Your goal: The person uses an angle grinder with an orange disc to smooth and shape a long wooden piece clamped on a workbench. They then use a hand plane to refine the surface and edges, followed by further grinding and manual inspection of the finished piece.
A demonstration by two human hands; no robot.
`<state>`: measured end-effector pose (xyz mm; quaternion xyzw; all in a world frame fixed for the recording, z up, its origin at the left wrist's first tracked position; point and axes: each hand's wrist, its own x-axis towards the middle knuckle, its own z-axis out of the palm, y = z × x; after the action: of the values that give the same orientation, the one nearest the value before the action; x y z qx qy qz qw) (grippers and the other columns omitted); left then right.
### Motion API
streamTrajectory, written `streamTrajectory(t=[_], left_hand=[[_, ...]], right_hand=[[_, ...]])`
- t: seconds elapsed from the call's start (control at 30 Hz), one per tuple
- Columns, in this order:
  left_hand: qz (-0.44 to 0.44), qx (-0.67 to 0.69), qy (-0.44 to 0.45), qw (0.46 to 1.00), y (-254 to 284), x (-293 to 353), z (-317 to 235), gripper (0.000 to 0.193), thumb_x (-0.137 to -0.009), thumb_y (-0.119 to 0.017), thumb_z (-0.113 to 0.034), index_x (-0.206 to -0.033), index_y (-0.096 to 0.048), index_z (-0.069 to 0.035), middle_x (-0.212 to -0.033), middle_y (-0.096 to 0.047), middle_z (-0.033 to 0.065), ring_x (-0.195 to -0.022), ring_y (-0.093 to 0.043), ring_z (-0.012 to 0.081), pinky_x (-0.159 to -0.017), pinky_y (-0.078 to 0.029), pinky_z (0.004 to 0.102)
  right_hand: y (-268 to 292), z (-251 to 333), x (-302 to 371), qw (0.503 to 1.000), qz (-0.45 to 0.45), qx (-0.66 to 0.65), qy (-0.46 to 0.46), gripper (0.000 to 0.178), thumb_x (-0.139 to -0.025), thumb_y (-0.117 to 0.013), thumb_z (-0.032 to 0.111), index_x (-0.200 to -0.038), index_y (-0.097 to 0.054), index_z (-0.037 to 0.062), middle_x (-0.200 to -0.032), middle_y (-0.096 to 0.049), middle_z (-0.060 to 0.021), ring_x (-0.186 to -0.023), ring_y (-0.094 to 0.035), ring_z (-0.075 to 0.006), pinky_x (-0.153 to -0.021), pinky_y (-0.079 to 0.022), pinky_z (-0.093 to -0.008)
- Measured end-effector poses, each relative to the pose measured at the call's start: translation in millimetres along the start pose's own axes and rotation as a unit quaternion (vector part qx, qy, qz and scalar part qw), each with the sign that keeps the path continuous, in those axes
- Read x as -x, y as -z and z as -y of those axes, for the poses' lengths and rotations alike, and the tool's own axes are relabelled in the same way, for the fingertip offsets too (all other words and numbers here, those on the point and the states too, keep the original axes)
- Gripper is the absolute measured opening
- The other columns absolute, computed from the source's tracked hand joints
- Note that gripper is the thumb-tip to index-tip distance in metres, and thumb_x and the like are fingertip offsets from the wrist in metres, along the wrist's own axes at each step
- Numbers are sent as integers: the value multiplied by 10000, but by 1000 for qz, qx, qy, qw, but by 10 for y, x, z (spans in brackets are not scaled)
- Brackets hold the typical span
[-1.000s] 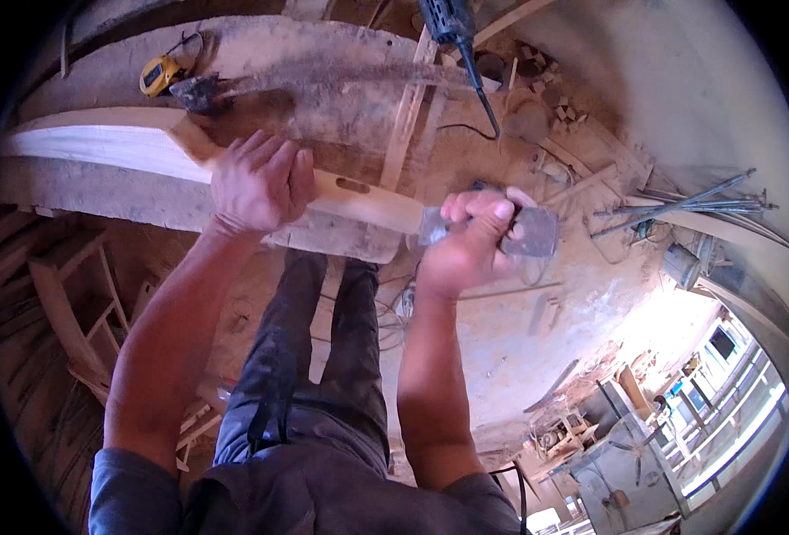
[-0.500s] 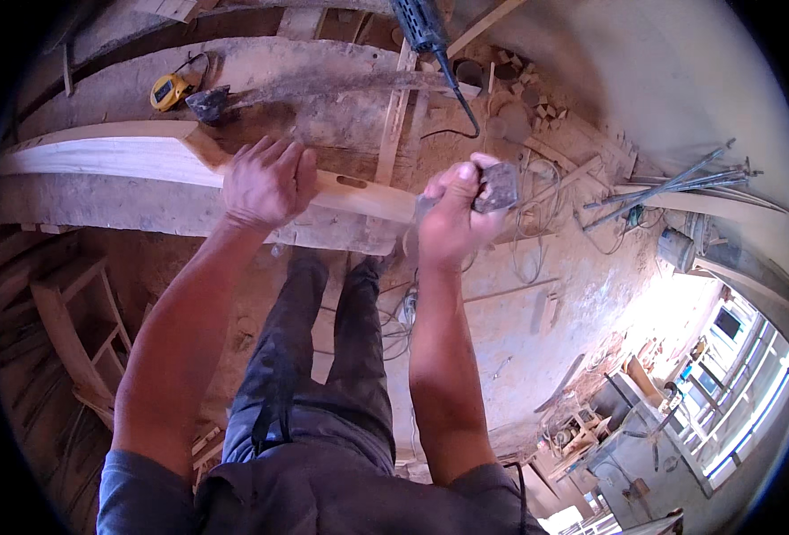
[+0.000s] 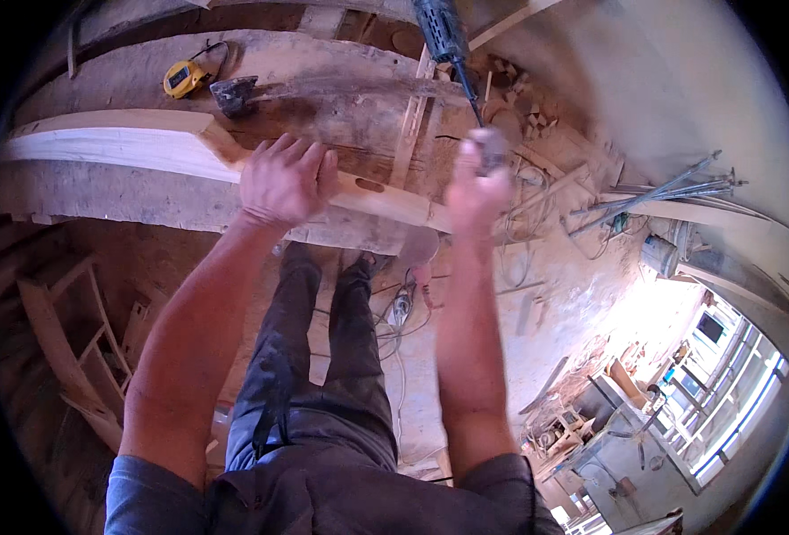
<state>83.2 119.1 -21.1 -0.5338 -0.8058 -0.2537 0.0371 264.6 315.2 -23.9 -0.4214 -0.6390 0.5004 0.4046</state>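
Toward the far edge of the dusty-brown bench (image 3: 145, 203) the tape measure (image 3: 180, 79) is yellow and black, and the timber (image 3: 118, 146) along the near edge is cream with faint streaks.

The short-sleeved shirt (image 3: 350, 504) is dark grey with a faint purplish cast; the left sleeve (image 3: 156, 486) looks bluer. The long, creased trousers (image 3: 279, 357) are dark grey, with a blackish strip (image 3: 271, 401) at the front, perhaps a cord or fold. Left hand (image 3: 283, 185) and right hand (image 3: 478, 192) are bare.

Downward fisheye view from head height
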Motion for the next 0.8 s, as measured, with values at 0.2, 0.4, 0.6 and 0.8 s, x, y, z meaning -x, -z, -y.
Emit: streamTrajectory(t=[0.2,0.4,0.6,0.8], left_hand=[[-8,-8,8,1000,0,-1,9,218,-931,-666,-226,-747,-621,-118,-710,-630,61,-686,-636,286,-625,-490,437],[-8,-17,11,1000,-38,-4,-10,207,-926,-663,-216,-754,-616,-112,-736,-646,63,-697,-640,293,-625,-501,434],[-25,-11,2,1000,-43,-8,-8,199,-919,-667,-209,-758,-624,-100,-756,-647,70,-710,-646,298,-615,-505,450],[0,-18,-2,1000,-45,-14,-9,166,-924,-663,-186,-797,-654,-79,-755,-650,73,-698,-642,305,-615,-511,449]], right_hand=[[309,348,52,973,-106,-193,-75,123,-1061,-611,136,-1062,-564,23,-758,-541,-58,-587,-507,-178,-541,-473,-381],[12,420,430,935,-240,-229,-127,170,-1077,-588,181,-1061,-583,12,-811,-573,-61,-659,-567,-213,-617,-526,-418],[483,-152,731,841,-319,-320,-298,277,-1049,-660,302,-1153,-639,47,-999,-662,-74,-829,-624,-221,-725,-541,-366],[648,-160,1062,873,-267,-280,-297,331,-977,-788,258,-1185,-700,16,-1077,-709,-70,-888,-681,-200,-630,-490,-361]])
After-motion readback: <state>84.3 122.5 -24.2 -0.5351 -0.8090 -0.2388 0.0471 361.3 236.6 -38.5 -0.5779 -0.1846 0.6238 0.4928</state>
